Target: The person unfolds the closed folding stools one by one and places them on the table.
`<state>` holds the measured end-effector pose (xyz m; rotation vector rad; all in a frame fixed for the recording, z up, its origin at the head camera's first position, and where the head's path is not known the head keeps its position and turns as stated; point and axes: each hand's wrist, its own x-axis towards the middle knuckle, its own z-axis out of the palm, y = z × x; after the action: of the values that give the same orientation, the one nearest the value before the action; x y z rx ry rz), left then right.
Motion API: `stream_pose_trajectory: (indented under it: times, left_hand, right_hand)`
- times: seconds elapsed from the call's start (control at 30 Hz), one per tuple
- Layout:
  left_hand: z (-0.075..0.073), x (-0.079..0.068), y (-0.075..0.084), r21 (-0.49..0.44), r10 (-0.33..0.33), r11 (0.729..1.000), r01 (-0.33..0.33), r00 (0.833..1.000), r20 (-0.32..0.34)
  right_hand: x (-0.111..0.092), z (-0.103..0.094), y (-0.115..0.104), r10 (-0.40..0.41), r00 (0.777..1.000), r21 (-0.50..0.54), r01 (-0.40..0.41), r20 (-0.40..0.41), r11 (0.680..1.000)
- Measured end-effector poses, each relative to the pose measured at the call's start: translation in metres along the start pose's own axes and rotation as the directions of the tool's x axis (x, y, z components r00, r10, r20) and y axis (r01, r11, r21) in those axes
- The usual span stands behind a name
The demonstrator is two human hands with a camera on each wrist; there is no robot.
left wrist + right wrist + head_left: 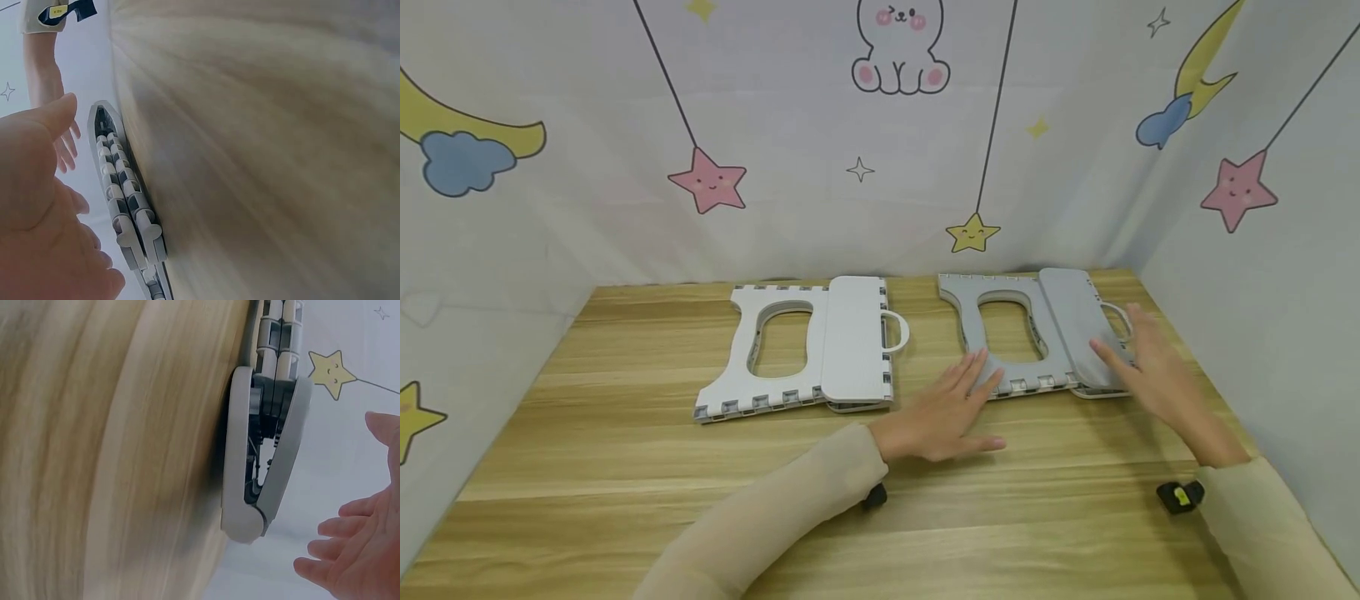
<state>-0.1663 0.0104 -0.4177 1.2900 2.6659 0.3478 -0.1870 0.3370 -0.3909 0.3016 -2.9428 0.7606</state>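
Observation:
A grey folding step stool [1060,329], folded flat, lies on the table at the right. My left hand [943,412] is at its near left corner, fingers straight and thumb spread, overlapping the corner in the head view. Over the stool's right end, by the carry handle, is my right hand [1165,379], fingers extended and thumb apart. In the right wrist view that hand [362,544] shows beside the stool's hinged end [262,456] with nothing in it. A second folded step stool [782,342], white, lies left of the grey one, its loop handle [904,332] pointing right.
The wooden table [625,500] meets a white curtain [797,125] printed with stars, moons and a bear along its back and sides. Dark wrist devices [1180,497] sit at both sleeve cuffs.

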Motion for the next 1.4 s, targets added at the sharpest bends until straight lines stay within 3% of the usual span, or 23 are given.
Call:
stream_pose_trajectory:
  times: [0.17, 0.37, 0.5, 0.63, 0.73, 0.83, 0.97, 1.03, 1.27, 1.33, 1.4]
  left_hand:
    - [0.002, 0.006, 0.001, 0.033, -0.024, 0.999, 0.023, 0.999, 0.023]
    - [0.002, 0.012, 0.003, 0.035, -0.064, 0.997, 0.062, 0.996, 0.069]
    - [0.002, 0.015, 0.004, 0.045, -0.085, 0.996, 0.081, 0.992, 0.091]
    - [0.002, 0.016, 0.005, 0.055, -0.094, 0.994, 0.089, 0.991, 0.095]
    - [0.002, 0.017, 0.006, 0.07, -0.103, 0.993, 0.096, 0.99, 0.095]
    - [0.002, 0.017, 0.006, 0.082, -0.106, 0.992, 0.099, 0.99, 0.092]
    - [0.003, 0.017, 0.006, 0.093, -0.107, 0.991, 0.099, 0.99, 0.09]
    - [0.003, 0.018, 0.007, 0.101, -0.113, 0.989, 0.104, 0.989, 0.093]
    - [0.002, 0.019, 0.009, 0.108, -0.146, 0.985, 0.133, 0.982, 0.12]
    - [0.001, 0.019, 0.009, 0.11, -0.154, 0.984, 0.14, 0.98, 0.125]
    - [0.002, 0.02, 0.009, 0.113, -0.159, 0.983, 0.145, 0.979, 0.128]
  right_hand:
    - [0.006, -0.002, 0.009, 0.03, 1.0, 0.046, -0.03, 0.001, 0.999]
    - [0.015, -0.004, 0.023, 0.079, 0.997, 0.18, -0.078, 0.0, 0.981]
    - [0.023, -0.007, 0.032, 0.121, 0.992, 0.306, -0.125, 0.031, 0.944]
    - [0.03, -0.008, 0.04, 0.19, 0.982, 0.381, -0.18, 0.012, 0.907]
    - [0.034, -0.007, 0.045, 0.232, 0.973, 0.455, -0.212, 0.013, 0.865]
    - [0.037, -0.005, 0.048, 0.247, 0.967, 0.604, -0.234, 0.064, 0.762]
    - [0.04, 0.0, 0.049, 0.265, 0.956, 0.775, -0.263, 0.129, 0.574]
    - [0.041, 0.002, 0.049, 0.276, 0.951, 0.814, -0.271, 0.142, 0.514]
    - [0.041, 0.012, 0.052, 0.283, 0.947, 0.953, -0.218, 0.155, 0.209]
    - [0.039, 0.014, 0.054, 0.28, 0.947, 0.968, -0.203, 0.156, 0.147]
    - [0.038, 0.016, 0.056, 0.269, 0.948, 0.971, -0.207, 0.168, 0.123]
